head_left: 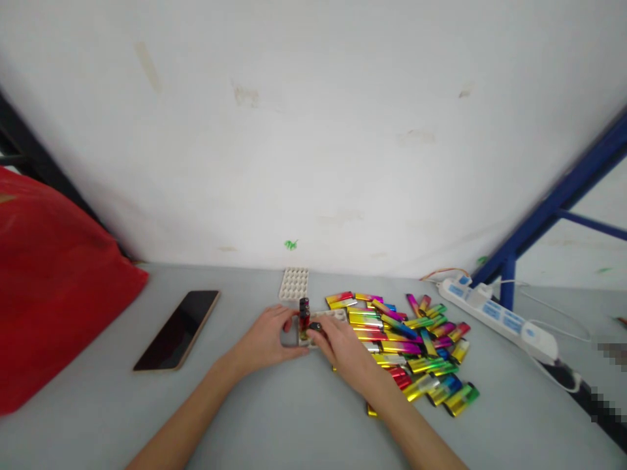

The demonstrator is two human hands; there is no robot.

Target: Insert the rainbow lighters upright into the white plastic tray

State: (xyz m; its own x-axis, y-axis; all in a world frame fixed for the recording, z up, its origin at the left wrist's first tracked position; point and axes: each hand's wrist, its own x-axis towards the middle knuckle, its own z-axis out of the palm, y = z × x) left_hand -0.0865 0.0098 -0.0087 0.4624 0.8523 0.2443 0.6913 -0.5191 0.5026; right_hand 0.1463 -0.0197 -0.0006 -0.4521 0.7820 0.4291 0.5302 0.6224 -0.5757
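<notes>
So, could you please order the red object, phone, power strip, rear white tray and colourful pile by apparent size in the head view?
Largest: red object
Colourful pile
Phone and power strip: too alike to rank
Smallest: rear white tray

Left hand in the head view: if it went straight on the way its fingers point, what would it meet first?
The left hand would probably first meet the upright, shiny dark-red pieces with black tops; depth is unclear, so it may already touch them.
</notes>
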